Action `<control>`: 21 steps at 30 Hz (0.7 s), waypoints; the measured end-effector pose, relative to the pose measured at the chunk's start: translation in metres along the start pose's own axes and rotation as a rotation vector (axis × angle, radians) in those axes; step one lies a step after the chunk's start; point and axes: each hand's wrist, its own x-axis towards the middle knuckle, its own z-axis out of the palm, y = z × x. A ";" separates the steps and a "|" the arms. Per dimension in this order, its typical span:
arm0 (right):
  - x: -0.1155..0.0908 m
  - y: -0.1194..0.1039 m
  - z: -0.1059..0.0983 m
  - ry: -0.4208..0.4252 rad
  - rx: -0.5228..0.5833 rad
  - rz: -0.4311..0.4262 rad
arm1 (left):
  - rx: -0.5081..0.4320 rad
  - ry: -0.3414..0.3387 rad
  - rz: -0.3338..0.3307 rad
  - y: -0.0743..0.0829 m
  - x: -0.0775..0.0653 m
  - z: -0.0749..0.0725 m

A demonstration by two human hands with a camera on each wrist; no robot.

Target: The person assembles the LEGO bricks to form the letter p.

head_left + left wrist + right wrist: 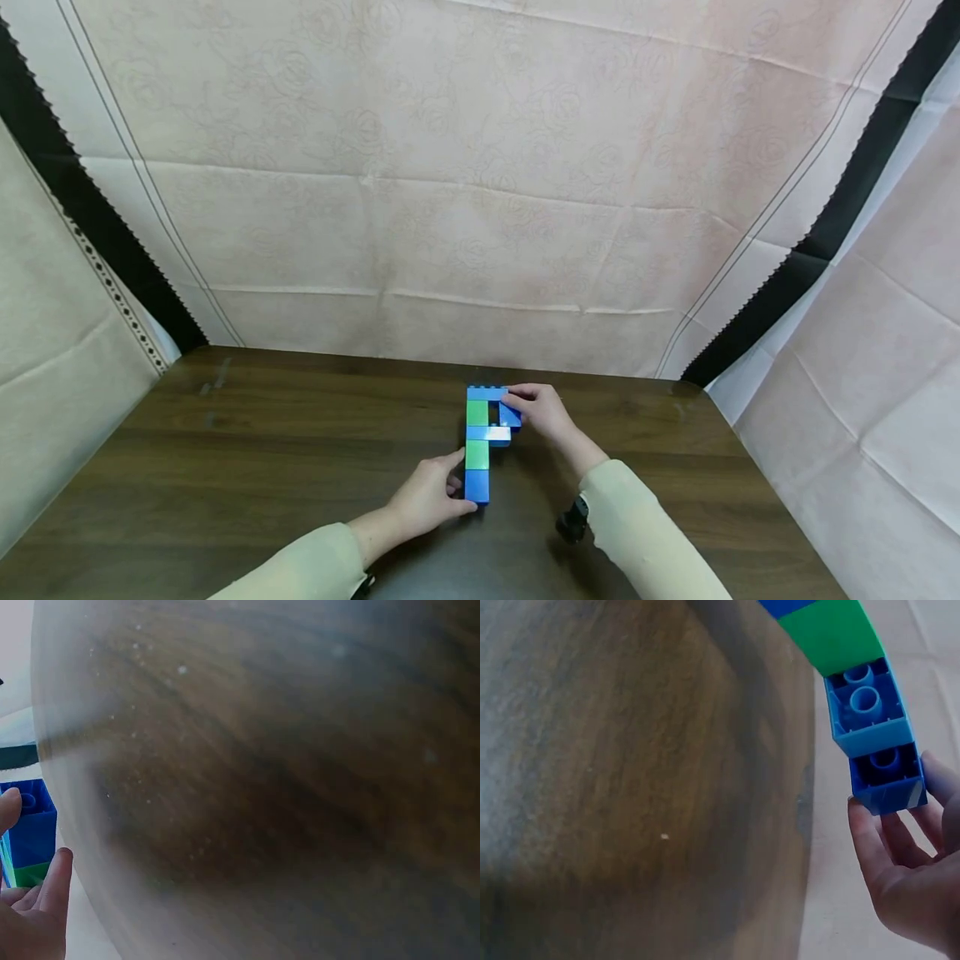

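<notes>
A build of blue and green toy bricks (477, 455), joined in a shape like a letter P, lies between both hands over the table. My left hand (423, 497) grips its near end, thumb at the bottom blue brick (477, 487) and fingers along the left side. At the far right my right hand (542, 408) pinches the blue brick (512, 416) of the loop, close to the top blue brick (483, 393). In the right wrist view, fingers (870, 847) hold a dark blue brick (889, 796) at the build's end, its hollow underside showing. The left wrist view catches a blue brick (34, 836) between thumb and finger.
The brown wooden table (262, 442) spreads around the hands. Pale patterned cloth (450, 250) hangs behind its far edge, with cloth panels and black strips (97, 208) at both sides. A black device (573, 518) sits at the right wrist.
</notes>
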 end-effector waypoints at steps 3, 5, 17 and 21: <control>0.003 0.007 0.004 -0.002 0.022 0.028 | -0.001 0.008 0.017 -0.003 0.000 -0.001; 0.004 0.011 0.007 -0.008 0.029 0.041 | -0.006 0.006 0.019 -0.004 -0.001 -0.002; 0.005 0.020 0.014 -0.028 0.001 0.048 | -0.054 -0.022 -0.018 -0.014 0.002 -0.001; 0.006 0.021 0.016 -0.022 -0.033 0.037 | -0.038 -0.018 -0.024 -0.015 0.003 0.001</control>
